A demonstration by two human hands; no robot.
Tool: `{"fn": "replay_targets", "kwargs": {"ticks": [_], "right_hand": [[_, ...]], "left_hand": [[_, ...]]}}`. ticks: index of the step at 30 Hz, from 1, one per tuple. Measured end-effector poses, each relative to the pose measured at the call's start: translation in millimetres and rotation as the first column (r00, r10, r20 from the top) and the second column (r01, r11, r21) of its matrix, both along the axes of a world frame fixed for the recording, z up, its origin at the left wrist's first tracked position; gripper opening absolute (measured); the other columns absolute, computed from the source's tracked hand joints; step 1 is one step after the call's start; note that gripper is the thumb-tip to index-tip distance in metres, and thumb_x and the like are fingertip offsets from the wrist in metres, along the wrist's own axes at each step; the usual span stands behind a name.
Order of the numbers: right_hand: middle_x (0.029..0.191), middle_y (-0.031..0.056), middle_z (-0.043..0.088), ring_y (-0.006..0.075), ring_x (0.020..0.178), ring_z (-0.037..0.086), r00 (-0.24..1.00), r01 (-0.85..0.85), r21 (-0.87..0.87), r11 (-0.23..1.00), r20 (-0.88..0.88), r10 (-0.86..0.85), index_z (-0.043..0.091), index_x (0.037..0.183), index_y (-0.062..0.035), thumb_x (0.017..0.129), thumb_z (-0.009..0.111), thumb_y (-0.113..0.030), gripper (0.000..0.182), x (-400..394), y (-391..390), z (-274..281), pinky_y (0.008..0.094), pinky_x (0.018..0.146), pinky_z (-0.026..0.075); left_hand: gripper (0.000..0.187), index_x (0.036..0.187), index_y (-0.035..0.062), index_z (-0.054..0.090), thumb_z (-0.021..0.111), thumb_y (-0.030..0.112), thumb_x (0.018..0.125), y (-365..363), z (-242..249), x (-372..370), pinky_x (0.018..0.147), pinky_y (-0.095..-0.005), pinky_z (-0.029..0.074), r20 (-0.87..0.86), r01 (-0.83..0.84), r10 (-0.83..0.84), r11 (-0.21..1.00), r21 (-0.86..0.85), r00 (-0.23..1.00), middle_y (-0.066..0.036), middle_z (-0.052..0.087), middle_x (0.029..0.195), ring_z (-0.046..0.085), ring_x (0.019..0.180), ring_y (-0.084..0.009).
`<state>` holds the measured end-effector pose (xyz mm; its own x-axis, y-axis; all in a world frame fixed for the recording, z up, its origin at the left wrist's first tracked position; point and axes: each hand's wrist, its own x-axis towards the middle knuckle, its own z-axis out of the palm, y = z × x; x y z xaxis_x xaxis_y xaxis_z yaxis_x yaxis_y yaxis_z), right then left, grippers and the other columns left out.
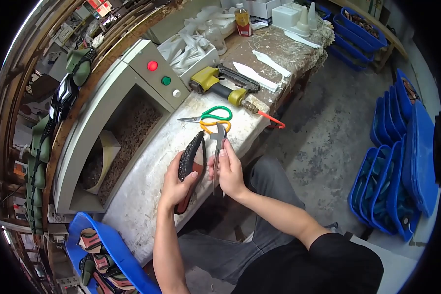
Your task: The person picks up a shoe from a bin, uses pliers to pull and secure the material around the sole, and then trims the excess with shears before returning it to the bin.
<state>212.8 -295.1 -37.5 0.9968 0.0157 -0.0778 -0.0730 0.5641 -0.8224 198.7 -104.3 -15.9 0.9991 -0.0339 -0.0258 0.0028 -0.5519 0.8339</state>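
Observation:
My left hand (175, 185) is closed around a black shoe (189, 160) with a glittery, studded upper and a reddish-brown underside, its thumb pressed on the brown part. Gripped in my right hand (231, 172) is a pair of metal pincers (220, 134), held upright just right of the shoe, the curved head at the top and the handles pointing down. Beyond the pincers, green-handled scissors (217, 111) lie on the bench, and an orange scissor handle (209, 126) is partly hidden behind the pincers' head.
A yellow-green nail gun (219, 87) with a red hose lies farther back on the bench (147, 152). At left stands a grey machine (127, 73) with colored buttons. Shoes fill a blue basket (115, 240) at lower left. More blue baskets (377, 191) stand at right.

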Motion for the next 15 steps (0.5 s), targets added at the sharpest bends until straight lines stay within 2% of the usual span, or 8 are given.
{"fn": "replay_targets", "kwargs": {"ticks": [1, 5, 6, 8, 10, 12, 13, 15], "right_hand": [[0.092, 0.0099, 0.066, 0.0116, 0.059, 0.054, 1.0, -0.008, -0.004, 1.0, -0.002, 0.008, 0.028, 0.168, -0.0001, 0.117, 0.04, -0.018, 0.055, -1.0, -6.0, -2.1, 0.0275, 0.05, 0.047], [0.101, 0.0096, 0.067, 0.0145, 0.071, 0.06, 0.918, -0.39, -0.131, 0.912, -0.137, 0.373, 0.028, 0.168, -0.0041, 0.116, 0.045, -0.022, 0.058, 19.5, -20.9, 2.1, 0.028, 0.065, 0.054], [0.101, 0.0096, 0.067, 0.0145, 0.071, 0.06, 0.918, -0.39, -0.131, 0.911, -0.128, 0.375, 0.028, 0.168, -0.0041, 0.116, 0.045, -0.022, 0.058, 21.3, -27.7, 2.0, 0.028, 0.065, 0.054], [0.108, 0.012, 0.067, 0.019, 0.08, 0.063, 0.942, -0.292, -0.476, 0.83, 0.006, 0.335, 0.028, 0.168, -0.0033, 0.111, 0.05, -0.02, 0.064, 29.6, -46.8, -1.4, 0.031, 0.074, 0.056], [0.114, 0.0145, 0.067, 0.0235, 0.09, 0.066, 0.924, -0.141, -0.741, 0.656, 0.139, 0.355, 0.027, 0.169, -0.0025, 0.106, 0.056, -0.018, 0.071, 36.8, -54.6, -5.5, 0.034, 0.084, 0.058], [0.128, 0.0265, 0.064, 0.0449, 0.114, 0.062, 0.87, -0.123, -0.88, 0.458, 0.126, 0.476, 0.028, 0.168, -0.0007, 0.094, 0.058, -0.014, 0.081, 46.5, -47.7, 9.9, 0.0495, 0.109, 0.049], [0.128, 0.0265, 0.064, 0.0449, 0.114, 0.062, 0.848, -0.151, -0.879, 0.452, 0.12, 0.516, 0.028, 0.168, -0.0007, 0.094, 0.058, -0.014, 0.081, 52.8, -35.7, 4.1, 0.0495, 0.109, 0.049], [0.139, 0.0286, 0.06, 0.0499, 0.118, 0.06, 0.759, 0.158, -0.932, 0.327, 0.326, 0.563, 0.036, 0.164, 0.0, 0.087, 0.057, -0.009, 0.08, 68.3, -3.7, -11.7, 0.0531, 0.107, 0.049]], "left_hand": [[0.075, 0.156, -0.0013, 0.048, 0.075, 0.008, 0.088, -2.0, -6.9, -3.1, 0.111, -0.043, 0.049, -0.002, -0.008, 0.008, 1.0, -0.004, 1.0, -0.025, 0.062, 0.143, 0.062, 0.127, -0.0368], [0.074, 0.157, -0.0021, 0.048, 0.078, 0.009, 0.09, -2.4, -2.4, -2.0, 0.11, -0.0378, 0.05, 0.103, -0.034, 0.03, 0.999, 0.032, 0.994, -0.019, 0.069, 0.137, 0.065, 0.123, -0.0307], [0.074, 0.157, -0.0021, 0.048, 0.078, 0.009, 0.09, -3.8, 4.8, -6.7, 0.11, -0.0378, 0.05, 0.111, -0.036, 0.031, 0.999, 0.035, 0.993, -0.019, 0.069, 0.137, 0.065, 0.123, -0.0307], [0.075, 0.153, -0.0034, 0.052, 0.081, 0.011, 0.086, -7.3, 19.1, -25.5, 0.106, -0.0391, 0.052, 0.134, -0.083, 0.081, 0.997, 0.006, 0.988, -0.021, 0.068, 0.135, 0.066, 0.119, -0.0311], [0.075, 0.149, -0.0047, 0.056, 0.084, 0.012, 0.081, -9.2, 31.9, -54.7, 0.102, -0.0403, 0.053, 0.139, -0.153, 0.154, 0.988, -0.021, 0.978, -0.022, 0.068, 0.134, 0.067, 0.114, -0.0316], [0.075, 0.147, -0.0051, 0.057, 0.085, 0.012, 0.079, -10.4, 42.8, -97.3, 0.101, -0.0399, 0.054, 0.054, -0.205, 0.213, 0.97, -0.128, 0.975, -0.022, 0.069, 0.132, 0.068, 0.111, -0.0307], [0.075, 0.145, -0.0055, 0.058, 0.086, 0.013, 0.078, -11.4, 49.8, -119.9, 0.1, -0.0395, 0.054, -0.012, -0.241, 0.245, 0.942, -0.235, 0.97, -0.021, 0.07, 0.13, 0.068, 0.109, -0.0297], [0.075, 0.141, -0.0064, 0.061, 0.088, 0.014, 0.074, -13.9, 62.1, -158.2, 0.098, -0.0387, 0.054, -0.126, -0.318, 0.293, 0.84, -0.44, 0.948, -0.021, 0.071, 0.126, 0.069, 0.103, -0.0278]]}}
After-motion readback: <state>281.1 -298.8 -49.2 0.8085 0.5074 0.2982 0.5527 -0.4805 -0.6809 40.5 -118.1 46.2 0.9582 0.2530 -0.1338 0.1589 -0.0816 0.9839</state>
